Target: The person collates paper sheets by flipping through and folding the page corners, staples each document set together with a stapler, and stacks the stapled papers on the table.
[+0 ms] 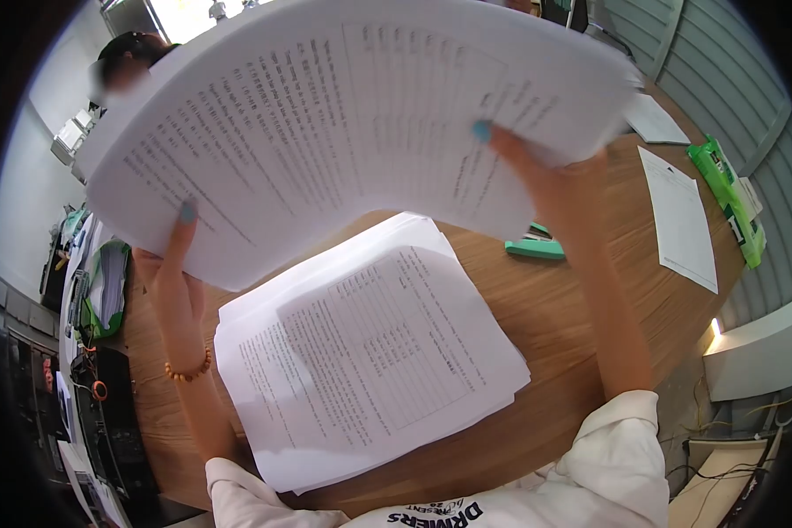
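Observation:
A thick sheaf of printed papers (326,132) is raised above the table, bowed into an arch between my two hands. My left hand (174,255) grips its lower left end, the thumb with a blue nail pressed on the top sheet. At the right end my right hand (546,180) clasps the sheaf, thumb on the printed side and the other fingers mostly behind it. Below lies a second stack of printed papers (370,352), its edges uneven. A green stapler (535,246) rests on the table near my right forearm, partly covered by the sheaf and arm.
On the wooden table (572,326) a single printed sheet (680,216) lies at the right, beside a green-and-white packet (730,198). More white paper (656,119) is farther back. A green holder with papers (106,286) stands at the left. Another person (132,62) is at the far left.

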Motion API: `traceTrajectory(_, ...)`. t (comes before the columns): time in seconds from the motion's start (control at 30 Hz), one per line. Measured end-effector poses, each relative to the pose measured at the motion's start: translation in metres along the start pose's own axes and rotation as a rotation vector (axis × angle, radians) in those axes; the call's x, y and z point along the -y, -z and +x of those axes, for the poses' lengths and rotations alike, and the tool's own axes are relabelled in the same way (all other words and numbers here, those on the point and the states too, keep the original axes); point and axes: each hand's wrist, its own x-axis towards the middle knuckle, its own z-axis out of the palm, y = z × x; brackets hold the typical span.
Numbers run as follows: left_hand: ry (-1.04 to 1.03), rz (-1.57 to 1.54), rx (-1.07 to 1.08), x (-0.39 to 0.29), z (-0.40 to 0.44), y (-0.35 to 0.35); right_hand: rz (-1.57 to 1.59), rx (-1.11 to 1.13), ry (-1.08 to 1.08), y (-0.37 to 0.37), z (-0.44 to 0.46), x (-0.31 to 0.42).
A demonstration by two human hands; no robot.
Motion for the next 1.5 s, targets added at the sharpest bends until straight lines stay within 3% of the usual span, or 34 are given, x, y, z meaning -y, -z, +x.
traceTrajectory(0.03,0.005,0.000,0.001,0.008,-0.001,0.007,-0.002,0.000,-0.005,0.000,0.002,-0.004)
traceTrajectory(0.1,0.026,-0.287,0.165,0.021,-0.002,0.011,0.134,-0.071,0.263,0.001,0.007,-0.014)
traceTrajectory(0.13,0.029,-0.289,0.164,0.022,-0.002,0.005,0.131,-0.071,0.261,0.002,0.008,-0.014)
traceTrajectory(0.2,0.064,-0.096,-0.004,0.024,-0.001,-0.015,0.032,-0.034,0.228,0.005,0.009,-0.016)
traceTrajectory(0.33,-0.059,-0.021,0.027,0.035,0.015,-0.027,0.086,-0.026,0.253,0.004,0.016,-0.027)
traceTrajectory(0.43,-0.073,0.013,-0.071,0.056,0.031,-0.036,0.057,-0.043,0.196,0.002,0.018,-0.041)
traceTrajectory(0.63,0.258,0.054,0.151,0.094,0.033,-0.023,0.023,0.063,0.065,-0.006,0.024,-0.100)
traceTrajectory(0.7,0.340,0.148,0.339,0.102,0.030,-0.016,-0.028,0.167,-0.004,-0.008,0.024,-0.112)
traceTrajectory(0.8,0.469,0.066,0.234,0.101,0.024,-0.027,0.019,0.145,-0.052,-0.009,0.025,-0.119)
traceTrajectory(0.83,0.465,0.064,0.226,0.102,0.023,-0.028,0.019,0.153,-0.047,-0.009,0.025,-0.115)
traceTrajectory(0.9,0.263,0.013,0.117,0.103,0.023,-0.031,0.077,0.138,-0.021,-0.004,0.027,-0.104)
traceTrajectory(1.03,0.265,-0.053,0.158,0.097,0.023,-0.020,0.179,0.230,-0.098,-0.002,0.027,-0.093)
traceTrajectory(1.1,0.284,-0.101,0.276,0.101,0.024,-0.013,-0.164,0.326,-0.101,0.000,0.025,-0.096)
traceTrajectory(1.13,0.283,-0.102,0.279,0.103,0.025,-0.013,-0.164,0.323,-0.100,0.001,0.026,-0.096)
traceTrajectory(1.23,0.276,-0.180,0.299,0.103,0.024,-0.017,-0.020,0.313,-0.151,0.002,0.027,-0.100)
traceTrajectory(1.3,0.416,0.095,0.203,0.102,0.021,-0.025,0.107,0.240,-0.217,-0.004,0.024,-0.109)
traceTrajectory(1.4,0.481,0.048,0.178,0.103,0.021,-0.029,0.206,0.230,-0.204,-0.009,0.020,-0.111)
traceTrajectory(1.5,0.408,0.053,0.188,0.112,0.022,-0.026,0.221,0.251,-0.163,-0.008,0.024,-0.111)
